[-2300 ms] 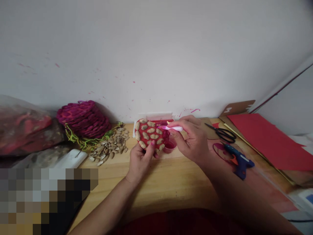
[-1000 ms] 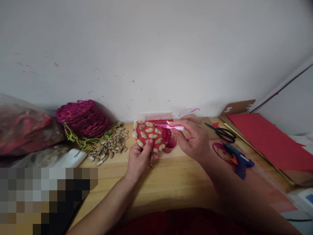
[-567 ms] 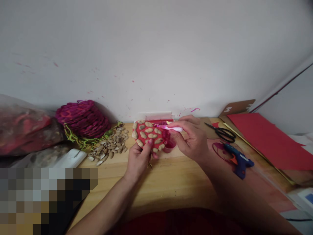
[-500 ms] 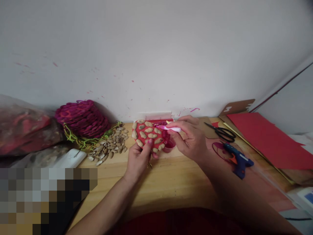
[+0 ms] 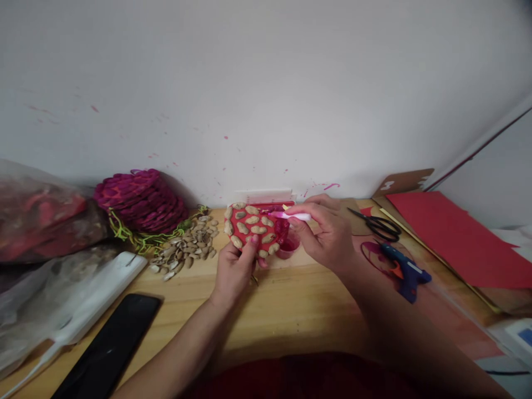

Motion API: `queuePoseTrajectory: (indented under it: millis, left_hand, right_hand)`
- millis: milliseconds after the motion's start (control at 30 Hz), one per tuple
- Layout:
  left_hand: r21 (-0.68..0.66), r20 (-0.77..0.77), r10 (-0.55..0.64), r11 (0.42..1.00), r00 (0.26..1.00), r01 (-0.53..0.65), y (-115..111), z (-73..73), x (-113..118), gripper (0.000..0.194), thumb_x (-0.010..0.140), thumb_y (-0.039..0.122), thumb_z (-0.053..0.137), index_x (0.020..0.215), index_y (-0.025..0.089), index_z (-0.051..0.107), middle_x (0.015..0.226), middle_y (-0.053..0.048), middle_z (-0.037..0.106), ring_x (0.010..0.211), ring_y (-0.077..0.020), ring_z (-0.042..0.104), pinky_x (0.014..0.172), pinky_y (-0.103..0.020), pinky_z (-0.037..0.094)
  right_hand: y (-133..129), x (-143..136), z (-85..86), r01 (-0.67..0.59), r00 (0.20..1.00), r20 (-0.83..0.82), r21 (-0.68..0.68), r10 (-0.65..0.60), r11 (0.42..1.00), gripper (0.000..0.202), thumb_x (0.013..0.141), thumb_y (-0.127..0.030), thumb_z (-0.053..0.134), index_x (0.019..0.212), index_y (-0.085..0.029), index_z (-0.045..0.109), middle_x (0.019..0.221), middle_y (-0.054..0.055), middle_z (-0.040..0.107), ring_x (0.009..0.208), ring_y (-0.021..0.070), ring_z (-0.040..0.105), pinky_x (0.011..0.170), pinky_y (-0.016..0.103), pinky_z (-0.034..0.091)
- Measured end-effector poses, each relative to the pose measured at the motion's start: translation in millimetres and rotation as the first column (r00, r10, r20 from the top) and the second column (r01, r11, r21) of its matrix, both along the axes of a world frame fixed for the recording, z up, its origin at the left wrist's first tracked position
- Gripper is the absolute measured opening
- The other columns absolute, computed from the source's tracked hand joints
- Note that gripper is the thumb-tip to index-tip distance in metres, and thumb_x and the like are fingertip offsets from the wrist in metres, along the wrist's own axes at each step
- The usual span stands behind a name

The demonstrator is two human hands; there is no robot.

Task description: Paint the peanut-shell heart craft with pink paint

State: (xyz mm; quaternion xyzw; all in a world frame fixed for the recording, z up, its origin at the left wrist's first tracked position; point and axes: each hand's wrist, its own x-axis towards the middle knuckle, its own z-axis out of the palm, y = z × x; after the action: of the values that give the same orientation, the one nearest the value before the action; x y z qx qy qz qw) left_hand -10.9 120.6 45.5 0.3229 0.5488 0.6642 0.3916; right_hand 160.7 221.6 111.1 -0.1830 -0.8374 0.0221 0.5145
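My left hand (image 5: pixel 236 271) grips a red card piece (image 5: pixel 248 238) by its lower edge, thumb on its face; peanut shells (image 5: pixel 253 220) sit in rows over it. Some shells along its right side are magenta. In my right hand (image 5: pixel 326 233) is a paintbrush (image 5: pixel 300 216) with a white and pink handle, pinched between thumb and fingers. Its tip reaches the painted shells at the card's upper right; whether it touches them I cannot make out. Just behind and below stands a small cup (image 5: pixel 287 246) of red-magenta paint, partly covered by the card.
Loose peanut shells (image 5: pixel 189 249) lie to the left by a magenta shell-covered bundle (image 5: pixel 141 200). Nearer are a white power strip (image 5: pixel 103 293) and a black phone (image 5: pixel 110 346). On the right are black scissors (image 5: pixel 382 226), a blue glue gun (image 5: pixel 407 271) and red sheets (image 5: pixel 453 238).
My right hand and the paintbrush have shifted slightly to the right. My left hand holds the card in nearly the same place.
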Motion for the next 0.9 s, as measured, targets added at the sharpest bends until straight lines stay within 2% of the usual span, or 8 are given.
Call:
queuePoseTrajectory:
  millis: [167,333,667,900]
  left_hand:
    - [-0.005,0.012,-0.004,1.000,1.000,0.004,0.0,2.0,0.2,0.052,0.078,0.064,0.083,0.061,0.019,0.063,0.047,-0.002,0.064,0.038,-0.0070,0.038,0.040,-0.021,0.026]
    - [-0.001,-0.009,-0.015,1.000,1.000,0.015,-0.5,-1.7,0.4,0.052,0.079,0.064,0.082,0.062,0.018,0.065,0.048,-0.003,0.065,0.040,-0.0073,0.039,0.041,-0.020,0.026]
    - [0.004,-0.014,-0.005,1.000,1.000,0.005,-1.2,1.6,0.7,0.050,0.080,0.063,0.081,0.061,0.019,0.064,0.047,-0.002,0.062,0.039,-0.0072,0.035,0.040,-0.021,0.022]
    - [-0.011,-0.007,-0.015,1.000,1.000,0.015,-0.1,2.1,0.1,0.053,0.078,0.066,0.082,0.063,0.019,0.065,0.047,-0.002,0.063,0.039,-0.0074,0.039,0.041,-0.021,0.026]
  right_hand:
    - [1.6,2.1,1.6,0.014,1.000,-0.016,-0.007,-0.014,1.000,0.009,0.098,-0.019,0.069,0.102,-0.025,0.074,0.089,0.000,0.081,0.090,0.0212,0.073,0.082,0.039,0.051]
    - [-1.1,0.1,0.2,-0.033,0.999,-0.014,-0.008,0.033,0.999,0.010,0.099,-0.020,0.069,0.105,-0.026,0.074,0.093,-0.001,0.082,0.094,0.0210,0.074,0.087,0.040,0.052]
    - [-0.9,-1.7,-3.5,-0.021,1.000,-0.004,0.024,0.021,0.999,0.011,0.098,-0.019,0.069,0.105,-0.026,0.074,0.093,-0.001,0.082,0.094,0.0212,0.072,0.089,0.041,0.051]
    - [-2.4,-1.8,-4.0,-0.025,1.000,0.001,0.075,0.025,0.997,0.015,0.097,-0.017,0.071,0.107,-0.027,0.076,0.091,-0.001,0.083,0.095,0.0222,0.071,0.091,0.040,0.050]
